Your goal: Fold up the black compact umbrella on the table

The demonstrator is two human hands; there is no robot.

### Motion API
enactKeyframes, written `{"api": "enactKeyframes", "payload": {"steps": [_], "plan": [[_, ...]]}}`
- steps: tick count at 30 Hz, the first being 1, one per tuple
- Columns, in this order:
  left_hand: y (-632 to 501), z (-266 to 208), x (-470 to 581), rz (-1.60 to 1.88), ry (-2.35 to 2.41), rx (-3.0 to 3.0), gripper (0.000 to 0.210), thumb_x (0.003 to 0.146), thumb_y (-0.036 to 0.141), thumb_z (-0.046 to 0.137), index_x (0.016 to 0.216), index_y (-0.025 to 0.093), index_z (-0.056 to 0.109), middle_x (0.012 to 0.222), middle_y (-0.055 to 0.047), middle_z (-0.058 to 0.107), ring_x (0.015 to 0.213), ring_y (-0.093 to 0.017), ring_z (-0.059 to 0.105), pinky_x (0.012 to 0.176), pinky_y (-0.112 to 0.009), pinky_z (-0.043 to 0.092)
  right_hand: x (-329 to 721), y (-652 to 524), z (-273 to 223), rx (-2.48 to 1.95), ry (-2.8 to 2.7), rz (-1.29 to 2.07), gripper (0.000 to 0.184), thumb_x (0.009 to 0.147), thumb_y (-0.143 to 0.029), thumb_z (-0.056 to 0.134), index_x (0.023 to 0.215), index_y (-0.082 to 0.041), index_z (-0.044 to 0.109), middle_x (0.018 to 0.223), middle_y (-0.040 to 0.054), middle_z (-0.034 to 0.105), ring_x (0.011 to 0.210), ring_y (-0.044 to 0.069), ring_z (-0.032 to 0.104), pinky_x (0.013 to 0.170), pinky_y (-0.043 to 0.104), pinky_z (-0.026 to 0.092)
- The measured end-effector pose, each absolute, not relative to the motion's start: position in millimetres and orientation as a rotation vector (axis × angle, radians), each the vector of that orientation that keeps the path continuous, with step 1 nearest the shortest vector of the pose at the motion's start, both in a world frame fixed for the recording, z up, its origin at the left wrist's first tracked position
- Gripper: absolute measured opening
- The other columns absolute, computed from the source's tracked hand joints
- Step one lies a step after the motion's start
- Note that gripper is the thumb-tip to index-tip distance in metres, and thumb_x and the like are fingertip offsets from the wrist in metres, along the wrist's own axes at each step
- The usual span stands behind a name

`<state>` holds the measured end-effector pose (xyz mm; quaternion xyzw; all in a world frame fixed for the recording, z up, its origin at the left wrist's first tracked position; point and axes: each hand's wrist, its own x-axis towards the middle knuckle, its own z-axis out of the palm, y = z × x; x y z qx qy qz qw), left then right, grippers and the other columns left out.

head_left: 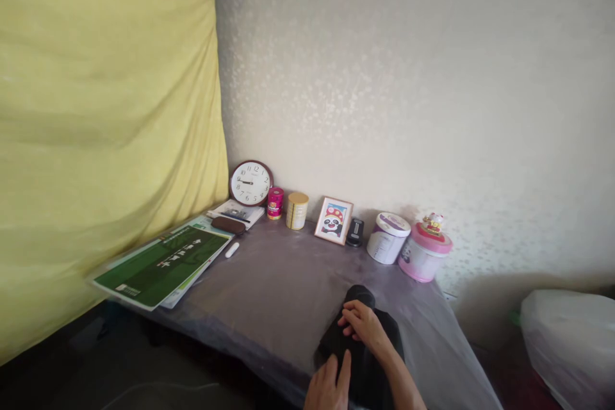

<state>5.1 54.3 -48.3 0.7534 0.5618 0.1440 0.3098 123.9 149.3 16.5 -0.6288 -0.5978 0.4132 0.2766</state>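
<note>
A black cloth garment (pixel 390 333) lies at the near edge of the table, with a rounded, collar-like part (pixel 361 295) at its far end. My right hand (pixel 366 325) rests over its upper part, just below that collar, fingers loosely bent and apart. Lower down, my left hand (pixel 329 385) touches the garment's left side with thumb and fingers spread. Part of the left hand is cut off by the bottom of the view. The garment's near end is partly hidden by my right forearm.
Along the wall stand a round clock (pixel 250 183), a pink can (pixel 275 204), a yellow-lidded can (pixel 297 211), a framed panda picture (pixel 333 221), a black device (pixel 355 232) and two tubs (pixel 387 240). Green booklets (pixel 163 266) lie left on the cloth-covered table (pixel 269 295). A white bag (pixel 569 333) sits right.
</note>
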Motion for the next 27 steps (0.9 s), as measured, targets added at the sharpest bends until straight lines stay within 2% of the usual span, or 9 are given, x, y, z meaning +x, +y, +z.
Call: {"api": "enactKeyframes", "payload": {"steps": [3, 5, 7, 9, 14, 17, 20, 24, 27], "plan": [[55.5, -41.2, 1.1, 0.33, 1.538, 1.995, 0.072, 0.07, 0.025, 0.051, 0.137, 0.02, 0.028, 0.136, -0.014, 0.039, 0.115, -0.032, 0.046, 0.098, -0.042, 0.036, 123.1, 148.9, 16.4, -1.706, -1.647, 1.077, 0.018, 0.078, -0.029, 0.043, 0.087, -0.018, 0.053, 0.071, 0.001, 0.069, 0.052, 0.009, 0.061, 0.042, 0.016, 0.04], [56.8, -34.6, -2.5, 0.338, 1.564, 2.029, 0.067, 0.067, 0.028, 0.056, 0.131, 0.019, 0.04, 0.131, -0.014, 0.043, 0.111, -0.032, 0.048, 0.095, -0.042, 0.039, 122.5, 148.7, 16.0, -1.702, -1.669, 1.057, 0.017, 0.078, -0.029, 0.043, 0.085, -0.018, 0.054, 0.071, 0.001, 0.069, 0.05, 0.009, 0.061, 0.042, 0.016, 0.039], [58.2, -28.7, -3.3, 0.446, 1.573, 2.094, 0.058, 0.063, 0.032, 0.061, 0.119, 0.019, 0.052, 0.13, -0.011, 0.044, 0.115, -0.032, 0.045, 0.098, -0.041, 0.038, 122.3, 148.8, 15.7, -1.701, -1.691, 1.04, 0.016, 0.077, -0.028, 0.044, 0.084, -0.018, 0.054, 0.071, 0.001, 0.069, 0.05, 0.009, 0.06, 0.041, 0.017, 0.039], [59.6, -25.8, 0.8, 0.588, 1.548, 2.165, 0.055, 0.063, 0.034, 0.063, 0.115, 0.019, 0.054, 0.135, -0.01, 0.04, 0.122, -0.032, 0.039, 0.103, -0.042, 0.032, 122.4, 149.0, 15.8, -1.704, -1.718, 1.021, 0.016, 0.078, -0.027, 0.043, 0.084, -0.018, 0.054, 0.071, 0.001, 0.069, 0.049, 0.009, 0.059, 0.041, 0.017, 0.039], [63.8, -34.8, 22.1, 0.522, 1.498, 2.115, 0.084, 0.062, 0.024, 0.063, 0.137, 0.018, 0.026, 0.146, -0.014, 0.023, 0.133, -0.032, 0.023, 0.107, -0.043, 0.027, 122.8, 142.5, 21.0, -1.654, -1.79, 0.947, 0.017, 0.079, -0.027, 0.042, 0.085, -0.02, 0.056, 0.07, 0.0, 0.069, 0.048, 0.01, 0.059, 0.045, 0.02, 0.042], [67.3, -43.8, 29.6, 0.43, 1.484, 2.059, 0.082, 0.067, 0.017, 0.057, 0.139, 0.018, 0.019, 0.148, -0.014, 0.013, 0.136, -0.03, 0.014, 0.109, -0.042, 0.023, 123.3, 129.5, 24.7, -1.556, -1.906, 0.786, 0.021, 0.083, -0.031, 0.042, 0.087, -0.022, 0.06, 0.069, -0.0007, 0.068, 0.056, 0.013, 0.062, 0.056, 0.024, 0.046], [69.8, -49.8, 31.3, 0.379, 1.47, 2.037, 0.075, 0.072, 0.01, 0.047, 0.139, 0.018, 0.017, 0.148, -0.012, 0.011, 0.136, -0.027, 0.012, 0.111, -0.041, 0.02, 127.0, 116.8, 22.5, -1.401, -2.002, 0.507, 0.027, 0.087, -0.035, 0.041, 0.092, -0.023, 0.065, 0.083, 0.0043, 0.069, 0.08, 0.017, 0.063, 0.075, 0.029, 0.048], [68.0, -51.1, 30.9, 0.407, 1.518, 2.04, 0.075, 0.071, 0.005, 0.042, 0.14, 0.015, 0.013, 0.148, -0.01, 0.013, 0.136, -0.026, 0.013, 0.111, -0.038, 0.021, 135.4, 118.2, 10.1, -1.298, -2.121, 0.305, 0.03, 0.089, -0.033, 0.041, 0.093, -0.022, 0.068, 0.099, 0.0074, 0.068, 0.11, 0.023, 0.053, 0.099, 0.04, 0.036], [65.2, -46.4, 29.0, 0.372, 1.505, 2.058, 0.078, 0.069, 0.004, 0.043, 0.14, 0.014, 0.013, 0.148, -0.011, 0.011, 0.136, -0.026, 0.015, 0.111, -0.038, 0.022, 141.7, 134.4, -0.1, -1.367, -2.145, 0.237, 0.031, 0.09, -0.031, 0.039, 0.088, -0.025, 0.069, 0.101, 0.0043, 0.068, 0.115, 0.023, 0.049, 0.105, 0.048, 0.025]]}}
